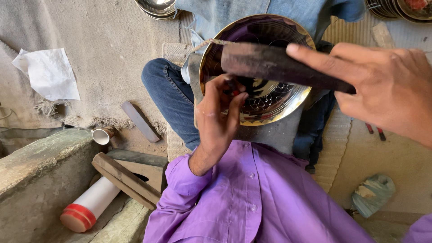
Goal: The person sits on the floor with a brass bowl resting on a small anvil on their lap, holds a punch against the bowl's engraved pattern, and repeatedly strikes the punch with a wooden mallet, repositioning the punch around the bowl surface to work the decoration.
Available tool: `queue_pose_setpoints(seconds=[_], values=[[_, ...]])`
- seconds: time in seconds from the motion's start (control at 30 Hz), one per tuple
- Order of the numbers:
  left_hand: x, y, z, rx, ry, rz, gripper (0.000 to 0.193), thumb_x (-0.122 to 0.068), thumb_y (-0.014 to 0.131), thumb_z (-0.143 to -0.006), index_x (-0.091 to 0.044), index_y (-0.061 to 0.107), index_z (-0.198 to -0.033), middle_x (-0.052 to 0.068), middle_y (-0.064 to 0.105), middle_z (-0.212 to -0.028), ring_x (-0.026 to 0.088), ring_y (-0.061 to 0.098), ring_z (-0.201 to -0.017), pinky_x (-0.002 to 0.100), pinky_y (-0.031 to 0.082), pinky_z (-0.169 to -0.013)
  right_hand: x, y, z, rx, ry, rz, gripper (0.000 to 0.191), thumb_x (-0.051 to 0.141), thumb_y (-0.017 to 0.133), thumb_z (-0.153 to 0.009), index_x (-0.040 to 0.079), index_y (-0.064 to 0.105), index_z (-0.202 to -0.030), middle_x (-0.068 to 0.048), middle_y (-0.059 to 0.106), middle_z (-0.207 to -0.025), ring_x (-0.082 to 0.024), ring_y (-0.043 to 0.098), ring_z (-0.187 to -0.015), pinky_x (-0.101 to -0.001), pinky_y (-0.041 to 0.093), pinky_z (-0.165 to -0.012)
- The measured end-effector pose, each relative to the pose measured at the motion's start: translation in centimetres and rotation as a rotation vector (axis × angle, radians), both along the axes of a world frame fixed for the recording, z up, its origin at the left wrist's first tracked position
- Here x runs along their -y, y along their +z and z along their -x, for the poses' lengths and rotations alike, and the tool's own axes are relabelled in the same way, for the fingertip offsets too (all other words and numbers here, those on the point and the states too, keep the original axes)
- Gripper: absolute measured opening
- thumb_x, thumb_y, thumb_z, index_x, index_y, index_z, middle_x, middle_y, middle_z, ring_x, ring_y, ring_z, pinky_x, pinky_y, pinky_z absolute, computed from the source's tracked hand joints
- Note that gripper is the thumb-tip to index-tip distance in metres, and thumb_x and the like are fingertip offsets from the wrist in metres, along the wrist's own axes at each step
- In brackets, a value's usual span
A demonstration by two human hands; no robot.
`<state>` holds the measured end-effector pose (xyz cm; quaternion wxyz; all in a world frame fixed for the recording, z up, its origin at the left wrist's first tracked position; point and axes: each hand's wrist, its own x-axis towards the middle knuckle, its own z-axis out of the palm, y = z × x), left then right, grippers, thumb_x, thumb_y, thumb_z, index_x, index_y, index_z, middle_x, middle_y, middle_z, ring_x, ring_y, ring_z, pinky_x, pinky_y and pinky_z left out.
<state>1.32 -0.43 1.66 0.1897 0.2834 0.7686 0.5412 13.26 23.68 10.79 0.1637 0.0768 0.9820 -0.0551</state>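
Rough concrete floor and woven matting surround a round, shiny engraved brass plate (265, 96) propped on the lap, tilted toward the face so its patterned surface can be worked. The left hand (218, 119) pinches a small dark tool against it, fingers together; the right hand (382, 87) grips a dark wooden mallet (279, 65) above. A white cylindrical container with a red cap (87, 207) lies lower left.

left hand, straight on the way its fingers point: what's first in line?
The left hand points up and away into the shiny engraved metal plate. Its fingertips pinch a small dark tool right at the plate's face, so the plate comes first, likely already touching; depth is unclear.
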Motion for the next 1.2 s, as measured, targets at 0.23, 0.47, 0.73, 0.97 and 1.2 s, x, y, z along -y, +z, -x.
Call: queue_pose_setpoints(seconds=[0.23,0.47,0.73,0.97,1.2], values=[[-0.2,-0.6,-0.5,-0.075,0.054,-0.035,0.04,-0.002,0.078,-0.098,0.002,0.051,-0.127,0.009,0.073,-0.102,0.013,0.074,-0.082,0.023,0.059,-0.071,-0.9,1.3,0.9,-0.288,0.102,0.052,0.093,-0.006,0.073,-0.07,0.021,0.051,-0.157,-0.008,0.058,-0.083,-0.023,0.06,-0.062,-0.0359,0.055,-0.06],[-0.1,-0.6,-0.7,-0.086,0.069,-0.035,0.039,-0.003,0.078,-0.098,0.002,0.051,-0.126,0.009,0.073,-0.1,0.013,0.075,-0.08,0.023,0.059,-0.07,-0.4,2.5,1.4,-0.49,-0.081,0.413,0.081,-0.012,0.07,-0.085,0.012,0.042,-0.156,-0.012,0.059,-0.091,-0.023,0.06,-0.07,-0.0362,0.049,-0.062],[-0.6,-0.7,-0.3,-0.033,0.032,0.002,0.039,-0.004,0.077,-0.096,0.0,0.055,-0.128,0.009,0.075,-0.104,0.013,0.078,-0.085,0.025,0.062,-0.074,-1.4,1.4,2.2,-0.176,0.035,0.121,0.097,0.008,0.073,-0.071,0.031,0.039,-0.16,-0.002,0.058,-0.08,-0.021,0.062,-0.064,-0.0363,0.053,-0.058],[-1.0,-0.5,0.8,-0.003,-0.114,0.018,0.042,-0.004,0.077,-0.094,-0.002,0.059,-0.131,0.011,0.075,-0.111,0.016,0.08,-0.095,0.027,0.064,-0.077,-1.6,0.4,1.2,-0.055,-0.033,0.088,0.1,0.007,0.068,-0.071,0.039,0.035,-0.16,-0.002,0.064,-0.087,-0.022,0.063,-0.064,-0.0368,0.056,-0.062],[-1.2,0.0,1.9,0.005,-0.242,-0.041,0.042,-0.005,0.076,-0.095,-0.003,0.059,-0.134,0.011,0.075,-0.115,0.019,0.079,-0.1,0.029,0.064,-0.081,-1.3,-1.1,-0.7,-0.095,-0.209,0.298,0.099,0.007,0.066,-0.074,0.038,0.034,-0.163,-0.006,0.067,-0.098,-0.024,0.065,-0.064,-0.0388,0.056,-0.061]])
